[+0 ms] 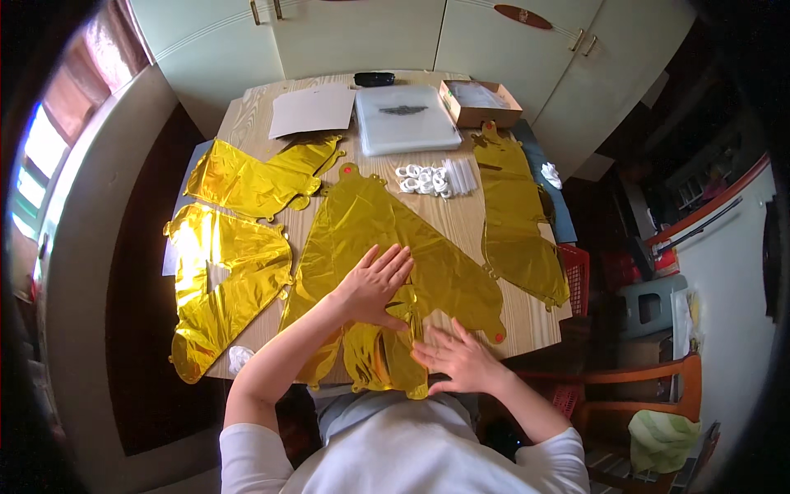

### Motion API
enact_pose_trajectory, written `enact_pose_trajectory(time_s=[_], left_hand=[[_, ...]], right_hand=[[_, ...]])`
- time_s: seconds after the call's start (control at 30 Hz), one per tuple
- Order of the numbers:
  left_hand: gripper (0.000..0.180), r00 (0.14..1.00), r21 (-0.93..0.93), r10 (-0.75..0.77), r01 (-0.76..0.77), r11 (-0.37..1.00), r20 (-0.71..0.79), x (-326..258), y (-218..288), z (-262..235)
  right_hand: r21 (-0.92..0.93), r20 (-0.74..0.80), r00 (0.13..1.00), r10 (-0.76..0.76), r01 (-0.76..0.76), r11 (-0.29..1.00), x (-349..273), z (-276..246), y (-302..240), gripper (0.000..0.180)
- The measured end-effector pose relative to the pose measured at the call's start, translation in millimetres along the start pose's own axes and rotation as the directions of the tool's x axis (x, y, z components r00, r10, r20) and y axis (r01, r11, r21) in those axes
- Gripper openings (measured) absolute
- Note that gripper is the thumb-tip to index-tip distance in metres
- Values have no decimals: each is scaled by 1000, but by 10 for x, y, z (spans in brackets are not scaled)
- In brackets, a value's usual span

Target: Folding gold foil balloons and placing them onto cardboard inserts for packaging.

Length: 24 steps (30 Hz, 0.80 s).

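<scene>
A flat gold foil balloon [354, 214] with small tabs and red dots at its corners lies across the middle of the table. My left hand [374, 288] rests palm down on it, fingers stretched out. Lower right, my right hand [462, 360] has its fingers spread at the edge of a folded foil part [374, 358] near the table's front. Neither hand grips anything. More flat gold balloons lie around: one at the upper left [243, 177], one at the left [247, 255] and one along the right [514, 206].
Beyond the middle balloon lie white ribbon coils [424, 179] and clear tubes [461, 174]. Farther back are white sheets [311, 111], a clear plastic stack [407, 132], a black item [374, 79] and a cardboard box [485, 118]. A wooden chair [691, 395] stands at the right.
</scene>
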State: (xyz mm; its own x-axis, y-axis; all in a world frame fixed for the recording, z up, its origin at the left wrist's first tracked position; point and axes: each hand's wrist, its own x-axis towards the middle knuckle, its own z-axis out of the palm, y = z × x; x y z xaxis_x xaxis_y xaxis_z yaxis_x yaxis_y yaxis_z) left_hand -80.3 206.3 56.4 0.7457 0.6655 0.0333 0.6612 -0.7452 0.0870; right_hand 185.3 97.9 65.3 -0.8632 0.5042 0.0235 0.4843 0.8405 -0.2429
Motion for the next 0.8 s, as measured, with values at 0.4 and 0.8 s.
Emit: enact_pose_trajectory(time_s=[0.4,0.8], left_hand=[[126,1000,25,-1,2,1000,-2,-4,23,-5],[123,1000,37,-13,13,999,-7,-22,58,-36]], right_hand=[[134,-416,901,-126,198,971,-95,241,-84,19],[-95,-169,966,195,-213,972,422,37,740,60]])
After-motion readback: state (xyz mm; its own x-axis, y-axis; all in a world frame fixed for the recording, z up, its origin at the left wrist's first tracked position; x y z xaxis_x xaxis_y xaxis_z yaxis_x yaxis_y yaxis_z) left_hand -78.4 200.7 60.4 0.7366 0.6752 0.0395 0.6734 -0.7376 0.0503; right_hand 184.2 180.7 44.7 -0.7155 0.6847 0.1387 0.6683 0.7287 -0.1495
